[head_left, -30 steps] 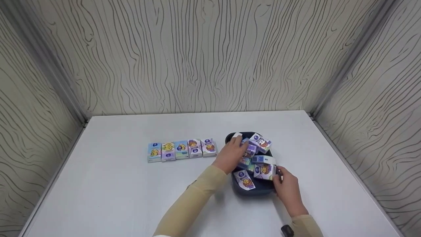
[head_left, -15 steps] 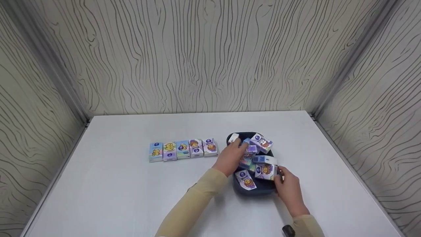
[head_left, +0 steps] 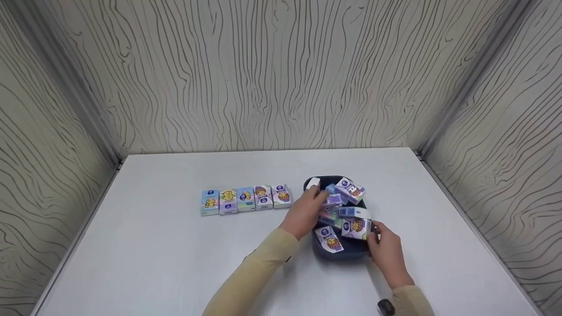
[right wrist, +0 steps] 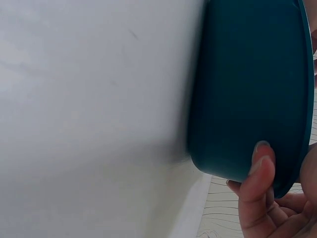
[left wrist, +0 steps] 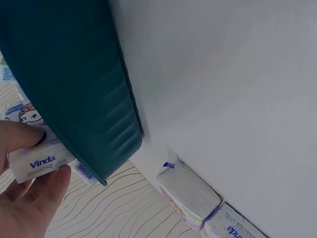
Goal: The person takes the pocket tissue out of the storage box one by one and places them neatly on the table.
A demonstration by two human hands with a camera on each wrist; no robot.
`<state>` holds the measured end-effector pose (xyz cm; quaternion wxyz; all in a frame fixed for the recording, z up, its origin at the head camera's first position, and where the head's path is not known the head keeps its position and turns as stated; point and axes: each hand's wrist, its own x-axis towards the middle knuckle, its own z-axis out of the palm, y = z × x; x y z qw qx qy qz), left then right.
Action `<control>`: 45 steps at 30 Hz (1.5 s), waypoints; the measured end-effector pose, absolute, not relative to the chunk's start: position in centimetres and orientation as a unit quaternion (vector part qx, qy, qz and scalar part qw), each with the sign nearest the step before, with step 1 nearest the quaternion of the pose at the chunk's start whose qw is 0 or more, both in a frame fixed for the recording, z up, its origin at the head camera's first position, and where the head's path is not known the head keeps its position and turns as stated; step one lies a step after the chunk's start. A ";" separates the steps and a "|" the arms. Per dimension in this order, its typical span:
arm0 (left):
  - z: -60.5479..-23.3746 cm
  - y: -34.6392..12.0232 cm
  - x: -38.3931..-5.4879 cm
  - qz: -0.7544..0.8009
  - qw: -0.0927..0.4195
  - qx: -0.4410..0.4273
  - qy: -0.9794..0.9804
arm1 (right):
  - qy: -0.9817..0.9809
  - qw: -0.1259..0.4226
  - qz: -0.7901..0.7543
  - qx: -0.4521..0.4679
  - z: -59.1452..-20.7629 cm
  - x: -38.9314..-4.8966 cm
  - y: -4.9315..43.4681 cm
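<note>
My left hand (head_left: 303, 214) is over the left side of a dark teal plastic basin (head_left: 338, 254). In the left wrist view, its thumb and fingers pinch a Vinda tissue pack (left wrist: 42, 161) at the basin's rim. Several small cartoon-printed tissue packs lie heaped inside, among them a white and purple pack (head_left: 350, 190) across the far right rim and another pack (head_left: 329, 239) at the near left. My right hand (head_left: 387, 250) grips the basin's right rim, with fingers on the outer wall in the right wrist view.
Left of the basin, several tissue packs (head_left: 246, 199) lie flat side by side in a row on the white table (head_left: 153, 259). Wood-grain panels (head_left: 263, 79) enclose the table at the back and both sides.
My left hand has drawn slightly back toward the left, and more of the white pack at the basin's far left shows. The right hand keeps its place on the rim.
</note>
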<state>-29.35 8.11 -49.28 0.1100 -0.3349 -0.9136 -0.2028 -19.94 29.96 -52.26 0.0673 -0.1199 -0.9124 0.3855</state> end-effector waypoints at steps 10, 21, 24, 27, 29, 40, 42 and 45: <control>-47.7 5.8 -27.6 -0.247 0.157 -0.352 -0.889 | -0.911 0.062 0.390 -0.120 -52.5 -20.0 30.0; -49.3 0.2 -25.5 -0.268 0.123 -0.327 -0.898 | -0.913 0.067 0.386 -0.115 -52.5 -19.8 30.0; -49.9 -1.8 -24.8 -0.265 0.099 -0.310 -0.908 | -0.911 0.068 0.389 -0.118 -52.5 -19.8 30.0; -50.4 -3.5 -24.3 -0.260 0.090 -0.290 -0.916 | -0.912 0.072 0.387 -0.120 -52.5 -19.8 30.1; -50.8 -4.7 -24.0 -0.255 0.093 -0.276 -0.922 | -0.911 0.074 0.387 -0.120 -52.4 -19.8 30.1; -51.9 -11.0 -22.5 -0.164 0.144 -0.182 -0.959 | -0.914 0.051 0.384 -0.121 -52.2 -20.0 30.1; -52.0 -12.0 -22.3 -0.148 0.144 -0.170 -0.963 | -0.914 0.049 0.384 -0.122 -52.2 -20.1 30.1; -52.3 -13.2 -21.9 -0.117 0.152 -0.166 -0.967 | -0.915 0.044 0.383 -0.122 -52.2 -20.1 29.9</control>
